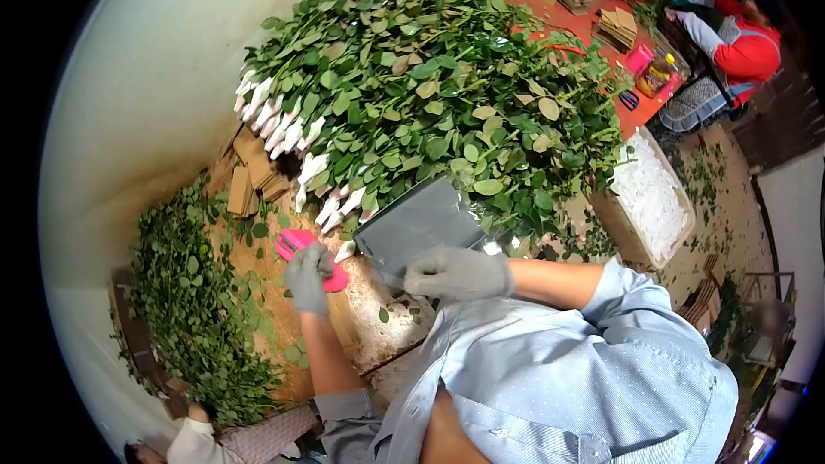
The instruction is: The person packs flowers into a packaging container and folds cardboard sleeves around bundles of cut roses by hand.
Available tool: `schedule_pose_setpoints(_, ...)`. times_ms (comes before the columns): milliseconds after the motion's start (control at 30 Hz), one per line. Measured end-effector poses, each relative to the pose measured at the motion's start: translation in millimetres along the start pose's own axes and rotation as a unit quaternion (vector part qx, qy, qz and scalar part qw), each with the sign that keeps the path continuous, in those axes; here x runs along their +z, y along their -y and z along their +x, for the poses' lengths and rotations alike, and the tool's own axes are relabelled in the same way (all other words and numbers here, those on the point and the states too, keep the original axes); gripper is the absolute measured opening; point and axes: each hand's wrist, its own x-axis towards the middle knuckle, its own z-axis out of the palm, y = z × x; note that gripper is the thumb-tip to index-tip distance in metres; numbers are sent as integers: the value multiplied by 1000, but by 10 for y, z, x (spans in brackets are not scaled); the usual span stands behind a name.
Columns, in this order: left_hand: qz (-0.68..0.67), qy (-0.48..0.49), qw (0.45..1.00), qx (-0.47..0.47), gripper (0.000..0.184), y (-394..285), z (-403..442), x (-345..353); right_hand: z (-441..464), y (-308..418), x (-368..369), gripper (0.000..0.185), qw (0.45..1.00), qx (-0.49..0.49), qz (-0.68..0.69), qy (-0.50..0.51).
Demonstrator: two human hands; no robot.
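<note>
My left hand (308, 277), in a grey glove, is closed over a bright pink object (296, 241) that sticks out on both sides of it; its kind is not plain. My right hand (457, 274), gloved in grey too, has curled fingers at the near edge of a dark grey, shiny flat panel (421, 228). What those fingers pinch, if anything, is hidden. Beyond the panel lies a big heap of leafy green stems (430, 112). White wrapped ends (279, 125) poke out along its left side, some close to the pink object.
Folded cardboard pieces (249, 176) and more leafy stems (193, 292) lie left. A box of white material (649, 198) stands right. A red table (593, 30) holds cardboard stacks and a bottle (656, 76). One person in red (748, 56) is far right; another's sleeve (193, 442) shows lower left.
</note>
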Motion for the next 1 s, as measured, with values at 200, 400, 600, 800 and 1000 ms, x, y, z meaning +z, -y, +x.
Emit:
schedule_pose_setpoints(200, 107, 221, 969, 6, 31, -574, 344, 1256, -465, 95, -408, 33, 976, -140, -44, -161)
schedule_pose_setpoints(400, 389, 313, 864, 66, 33, -601, 697, 2285, -567, 258, -952, 43, 954, -21, 25, -299)
schedule_pose_setpoints(600, 467, 380, 797, 54, 32, -75, 1088, 2521, -477, -42, -1158, 46, 959, -38, 24, -280)
schedule_pose_setpoints(800, 545, 401, 734, 47, 42, 12, 1180, 2558, -816, -578, -918, 23, 973, -23, -43, -226)
schedule_pose_setpoints(1000, 600, 237, 744, 177, 29, -296, 688, 2661, -997, -755, -598, 24, 972, 68, 6, -226)
